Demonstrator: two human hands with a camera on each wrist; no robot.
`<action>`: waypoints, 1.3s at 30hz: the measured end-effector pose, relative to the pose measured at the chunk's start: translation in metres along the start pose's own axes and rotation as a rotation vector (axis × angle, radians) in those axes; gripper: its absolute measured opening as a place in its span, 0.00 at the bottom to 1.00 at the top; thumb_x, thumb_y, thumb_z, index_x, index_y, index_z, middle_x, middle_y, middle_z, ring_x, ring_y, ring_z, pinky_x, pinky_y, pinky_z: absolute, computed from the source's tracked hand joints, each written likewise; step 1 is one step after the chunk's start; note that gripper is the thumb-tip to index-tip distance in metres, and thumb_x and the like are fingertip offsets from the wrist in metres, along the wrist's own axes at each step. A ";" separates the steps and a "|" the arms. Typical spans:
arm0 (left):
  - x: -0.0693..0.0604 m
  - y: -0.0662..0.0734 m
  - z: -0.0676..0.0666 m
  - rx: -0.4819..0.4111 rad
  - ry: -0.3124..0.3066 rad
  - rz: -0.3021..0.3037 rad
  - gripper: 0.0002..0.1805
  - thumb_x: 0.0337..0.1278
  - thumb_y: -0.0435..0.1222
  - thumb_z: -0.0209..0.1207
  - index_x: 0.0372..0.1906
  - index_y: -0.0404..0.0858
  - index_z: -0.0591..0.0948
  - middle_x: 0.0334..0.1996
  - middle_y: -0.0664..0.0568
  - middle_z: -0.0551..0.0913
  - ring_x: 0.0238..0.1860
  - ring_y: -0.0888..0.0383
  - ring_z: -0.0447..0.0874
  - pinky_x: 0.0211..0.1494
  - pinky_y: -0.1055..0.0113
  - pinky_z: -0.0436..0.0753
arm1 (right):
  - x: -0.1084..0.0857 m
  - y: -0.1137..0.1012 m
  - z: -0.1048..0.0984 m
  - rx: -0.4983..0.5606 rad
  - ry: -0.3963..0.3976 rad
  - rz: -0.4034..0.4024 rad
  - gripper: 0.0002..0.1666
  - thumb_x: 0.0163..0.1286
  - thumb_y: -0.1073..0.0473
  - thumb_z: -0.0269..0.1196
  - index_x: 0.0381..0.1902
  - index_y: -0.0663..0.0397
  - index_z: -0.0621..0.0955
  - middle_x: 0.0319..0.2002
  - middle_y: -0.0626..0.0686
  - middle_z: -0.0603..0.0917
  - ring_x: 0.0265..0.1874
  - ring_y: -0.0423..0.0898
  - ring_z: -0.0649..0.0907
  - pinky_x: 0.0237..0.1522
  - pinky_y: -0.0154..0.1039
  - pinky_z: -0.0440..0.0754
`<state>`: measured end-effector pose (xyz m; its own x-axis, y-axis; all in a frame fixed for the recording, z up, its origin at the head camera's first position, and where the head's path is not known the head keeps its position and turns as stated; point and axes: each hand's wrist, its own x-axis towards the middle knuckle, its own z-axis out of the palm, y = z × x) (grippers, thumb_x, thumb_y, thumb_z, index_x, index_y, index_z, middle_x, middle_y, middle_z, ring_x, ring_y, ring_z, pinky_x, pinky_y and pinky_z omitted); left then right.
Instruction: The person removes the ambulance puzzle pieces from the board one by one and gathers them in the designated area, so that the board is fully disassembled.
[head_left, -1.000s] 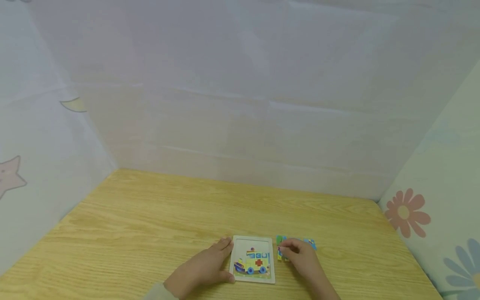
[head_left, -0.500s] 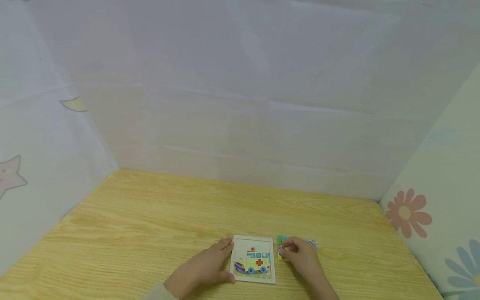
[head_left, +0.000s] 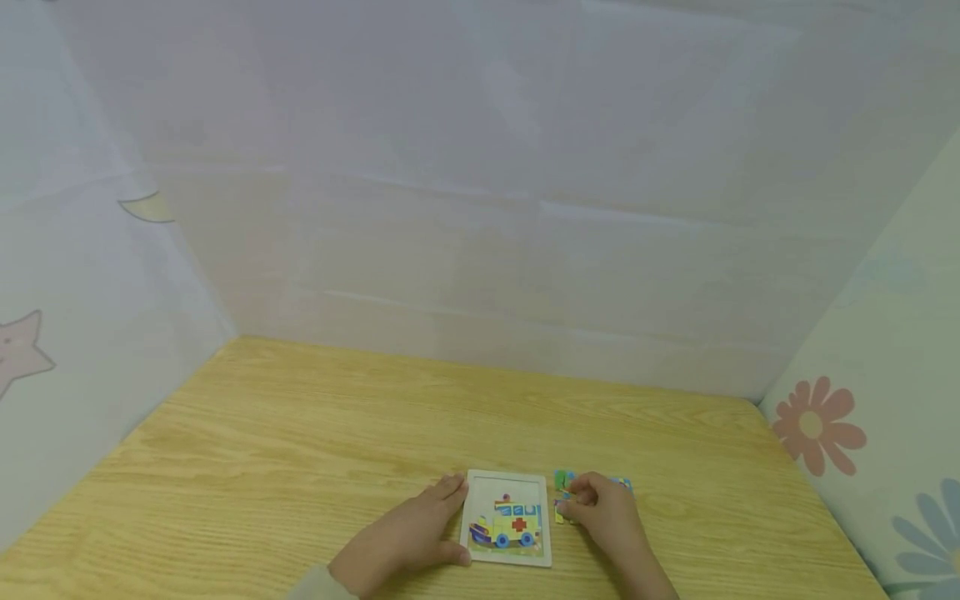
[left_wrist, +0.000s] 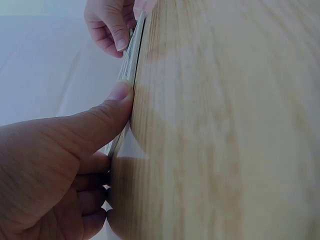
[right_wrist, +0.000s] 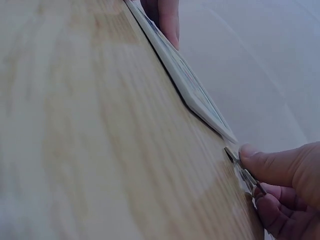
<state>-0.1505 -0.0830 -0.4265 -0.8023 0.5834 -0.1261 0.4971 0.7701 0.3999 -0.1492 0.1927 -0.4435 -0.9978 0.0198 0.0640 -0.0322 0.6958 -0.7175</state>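
Note:
A pale square-framed puzzle board (head_left: pixel 547 552) lies on the table, with an ambulance picture in its lower part and bare board above. My left hand (head_left: pixel 408 533) rests along its left edge, thumb near the lower corner; in the left wrist view the thumb (left_wrist: pixel 112 107) touches the frame's side. Right of the board, my right hand (head_left: pixel 609 512) pinches a small puzzle piece, mostly hidden by the fingers. A tilted thin piece (right_wrist: pixel 254 181) shows between thumb and fingers in the right wrist view. Beside that hand lie a green puzzle piece (head_left: pixel 561 478) and a yellow-purple piece (head_left: pixel 558 513).
More blue puzzle pieces (head_left: pixel 624 482) lie partly behind the right hand. The wood-grain table (head_left: pixel 337 417) reaches back to a pale cloth wall (head_left: pixel 480 250). Printed side walls with a star and flowers (head_left: pixel 813 425) stand left and right.
Under the right hand's fingertips the pieces have shifted slightly, and a gap now shows between the green and yellow-purple ones. The left hand and board stay almost still.

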 end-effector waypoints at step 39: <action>-0.001 0.001 -0.003 -0.029 -0.013 0.006 0.49 0.44 0.57 0.63 0.67 0.30 0.62 0.69 0.40 0.58 0.69 0.43 0.56 0.67 0.49 0.64 | 0.001 -0.024 0.005 0.080 0.026 -0.067 0.14 0.55 0.57 0.68 0.39 0.56 0.82 0.27 0.44 0.79 0.29 0.38 0.76 0.32 0.27 0.78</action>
<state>-0.1497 -0.0835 -0.4230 -0.7950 0.5912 -0.1359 0.4916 0.7591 0.4267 -0.1501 0.1724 -0.4301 -0.9914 -0.0057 0.1308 -0.1044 0.6370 -0.7638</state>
